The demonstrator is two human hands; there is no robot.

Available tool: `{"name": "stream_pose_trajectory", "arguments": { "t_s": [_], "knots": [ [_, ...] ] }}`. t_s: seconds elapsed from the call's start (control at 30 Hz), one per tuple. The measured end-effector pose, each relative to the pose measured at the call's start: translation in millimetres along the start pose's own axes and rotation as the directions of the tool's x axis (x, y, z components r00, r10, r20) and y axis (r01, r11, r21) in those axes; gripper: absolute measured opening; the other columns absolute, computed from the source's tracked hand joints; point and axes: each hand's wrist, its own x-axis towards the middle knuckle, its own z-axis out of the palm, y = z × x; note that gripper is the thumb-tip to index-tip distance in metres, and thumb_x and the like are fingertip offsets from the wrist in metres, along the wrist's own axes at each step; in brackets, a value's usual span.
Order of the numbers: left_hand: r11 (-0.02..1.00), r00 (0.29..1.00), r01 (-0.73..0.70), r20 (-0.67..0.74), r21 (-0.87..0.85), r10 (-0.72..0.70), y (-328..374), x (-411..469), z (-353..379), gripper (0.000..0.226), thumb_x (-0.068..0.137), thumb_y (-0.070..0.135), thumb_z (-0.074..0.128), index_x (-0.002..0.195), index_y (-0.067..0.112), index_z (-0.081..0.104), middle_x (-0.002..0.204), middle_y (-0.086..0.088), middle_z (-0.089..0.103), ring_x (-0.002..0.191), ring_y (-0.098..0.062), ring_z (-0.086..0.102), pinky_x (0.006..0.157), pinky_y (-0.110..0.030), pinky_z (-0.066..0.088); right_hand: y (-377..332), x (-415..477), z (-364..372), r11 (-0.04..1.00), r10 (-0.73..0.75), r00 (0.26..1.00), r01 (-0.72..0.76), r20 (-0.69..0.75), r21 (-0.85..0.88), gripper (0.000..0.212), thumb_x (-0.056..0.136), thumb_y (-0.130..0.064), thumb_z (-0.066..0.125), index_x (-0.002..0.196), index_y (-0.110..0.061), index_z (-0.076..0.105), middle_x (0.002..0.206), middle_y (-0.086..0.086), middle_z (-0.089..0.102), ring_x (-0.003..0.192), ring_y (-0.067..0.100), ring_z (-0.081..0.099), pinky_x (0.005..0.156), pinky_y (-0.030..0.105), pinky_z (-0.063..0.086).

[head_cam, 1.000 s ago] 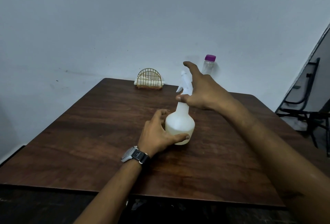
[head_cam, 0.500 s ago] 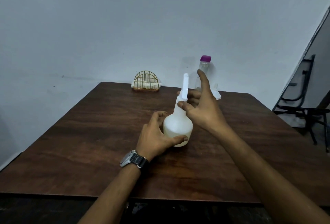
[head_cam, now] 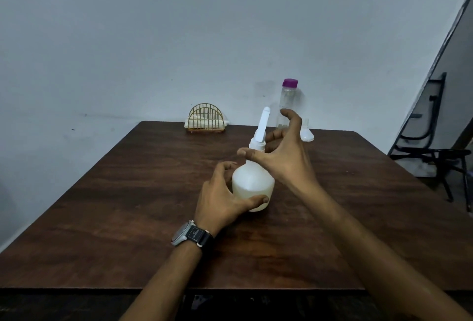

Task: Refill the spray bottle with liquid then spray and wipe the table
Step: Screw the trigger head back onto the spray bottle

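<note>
While looking down across the dark wood table, noted the white spray bottle standing upright on the top, a little past centre toward 12 o'clock. Round squat body, narrow neck, slim spray head fitted on top and leaning slightly toward 1 o'clock. Fill level not readable through the cloudy plastic.

Left hand in from 7 o'clock, grasping the bottle's body. Thumb laid across the near face low down, fingers curled round the far left side. Grey watch on a dark strap at that wrist.

Right hand in from 4 o'clock, up at the neck. Thumb tip set against the near side of the neck just under the collar, middle fingers curled in behind the collar, so a light pinch on the neck. Forefinger lifted clear and hooked in the air beside the spray head. Firmness of that pinch not possible to judge.

Along the far edge of the table:
- Clear bottle with purple cap at 1 o'clock from the spray bottle, upright, lower part hidden behind the right forefinger.
- Small white funnel just beside it at its 4 o'clock, mouth down, stem up.
- Gold wire napkin holder at 11 o'clock, white napkins inside.

Off the table at 3 o'clock, black metal chair on the floor. Plain pale wall across 12 o'clock.
</note>
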Motion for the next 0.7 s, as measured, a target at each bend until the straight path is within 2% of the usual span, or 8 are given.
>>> {"name": "stream_pose_trajectory", "arguments": {
  "t_s": [0.1,0.2,0.3,0.4,0.5,0.57,0.7],
  "knots": [
    [1.000,1.000,-0.007,-0.015,0.001,0.007,-0.8,0.0,0.9,0.100,0.049,0.062,0.096,0.132,0.036,0.049,0.124,0.014,0.073,0.112,-0.010,0.067,0.091,-0.037,0.059,6.5,2.8,1.7,0.996,0.037,0.997,-0.042,0.071,0.073,0.113,0.076,-0.039,0.089,0.157,-0.039,0.010,0.112,-0.011,0.074,0.104,0.010,0.072,0.100,0.041,0.055],
    [1.000,1.000,-0.006,-0.020,0.003,0.006,-0.2,0.3,1.4,0.100,0.047,0.064,0.095,0.132,0.037,0.049,0.120,0.016,0.075,0.110,-0.009,0.068,0.091,-0.039,0.059,11.5,6.3,7.6,0.989,0.049,0.991,-0.066,0.125,0.133,0.104,0.084,-0.028,0.081,0.155,-0.050,0.009,0.114,-0.008,0.077,0.112,0.013,0.071,0.107,0.049,0.052],
    [1.000,1.000,-0.001,-0.016,0.002,0.001,0.4,-0.1,1.5,0.100,0.047,0.065,0.094,0.131,0.038,0.049,0.120,0.014,0.075,0.111,-0.009,0.068,0.090,-0.038,0.060,7.4,6.3,9.3,0.981,0.081,0.994,-0.092,0.068,0.168,0.101,0.073,-0.031,0.084,0.149,-0.044,0.019,0.107,-0.005,0.078,0.104,0.016,0.074,0.101,0.049,0.056],
    [1.000,1.000,0.000,-0.012,0.005,0.000,0.9,-0.4,1.6,0.100,0.048,0.064,0.095,0.132,0.037,0.048,0.123,0.012,0.074,0.111,-0.011,0.068,0.089,-0.038,0.060,1.8,2.6,7.8,0.987,0.098,0.995,-0.094,-0.022,0.131,0.092,0.071,-0.026,0.093,0.138,-0.035,0.031,0.095,-0.008,0.075,0.090,0.012,0.075,0.092,0.045,0.060],
    [1.000,1.000,0.011,-0.013,0.003,-0.010,1.0,-0.3,1.9,0.098,0.048,0.063,0.096,0.131,0.037,0.049,0.122,0.012,0.074,0.111,-0.011,0.068,0.089,-0.038,0.060,-2.6,-1.5,4.9,0.987,0.115,0.991,-0.106,-0.075,0.118,0.087,0.066,-0.031,0.097,0.124,-0.038,0.033,0.087,-0.012,0.074,0.085,0.009,0.075,0.088,0.041,0.060],
    [1.000,1.000,0.016,-0.015,0.003,-0.016,1.9,-0.5,2.0,0.099,0.047,0.065,0.095,0.130,0.038,0.048,0.121,0.012,0.074,0.111,-0.011,0.069,0.089,-0.039,0.060,-2.8,-2.2,4.4,0.990,0.103,0.992,-0.095,-0.076,0.102,0.083,0.067,-0.033,0.096,0.121,-0.038,0.033,0.086,-0.014,0.074,0.084,0.008,0.074,0.087,0.039,0.060],
    [1.000,1.000,0.003,-0.018,0.016,-0.003,5.1,-1.6,2.6,0.101,0.048,0.064,0.095,0.132,0.034,0.047,0.125,0.011,0.073,0.113,-0.013,0.069,0.088,-0.040,0.061,-0.1,-0.3,7.4,0.995,0.053,0.999,-0.052,-0.010,0.089,0.076,0.073,-0.033,0.089,0.119,-0.043,0.030,0.093,-0.008,0.076,0.089,0.016,0.075,0.089,0.048,0.060]
  ]
}}
